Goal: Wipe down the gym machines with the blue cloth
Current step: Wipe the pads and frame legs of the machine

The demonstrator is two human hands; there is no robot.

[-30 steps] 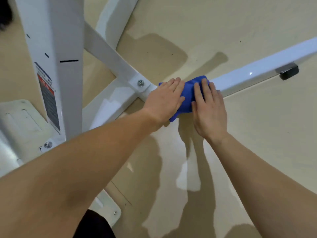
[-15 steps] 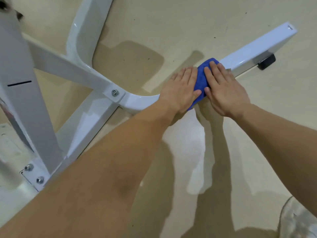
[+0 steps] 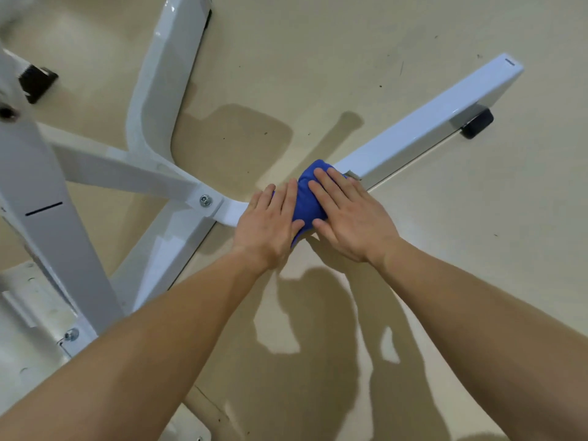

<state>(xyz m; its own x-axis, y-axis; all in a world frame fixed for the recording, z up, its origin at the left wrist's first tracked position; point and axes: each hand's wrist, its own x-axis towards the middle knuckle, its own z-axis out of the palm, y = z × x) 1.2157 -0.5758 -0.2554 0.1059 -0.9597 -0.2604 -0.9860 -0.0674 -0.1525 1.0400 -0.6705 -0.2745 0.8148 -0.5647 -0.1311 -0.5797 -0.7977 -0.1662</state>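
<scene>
The blue cloth [image 3: 306, 198] is draped over a white floor bar [image 3: 423, 132] of the gym machine, a little right of the bolted joint [image 3: 206, 200]. My left hand [image 3: 270, 224] lies flat on the cloth's left part with straight fingers. My right hand [image 3: 346, 214] presses flat on its right part, fingers straight and pointing up-left. Most of the cloth is hidden under both hands. The bar runs up and to the right to its free end.
White frame members of the gym machine [image 3: 152, 100] spread left of the joint, with a wide upright post [image 3: 47, 218] at the far left. A black rubber foot [image 3: 477, 124] sits under the bar's end. A white base plate [image 3: 35, 300] lies bottom left. Beige floor surrounds everything.
Both hands and the cloth first slid right along the bar, then came back left toward the bolted joint. My view has shifted, showing more of the bar's free end.
</scene>
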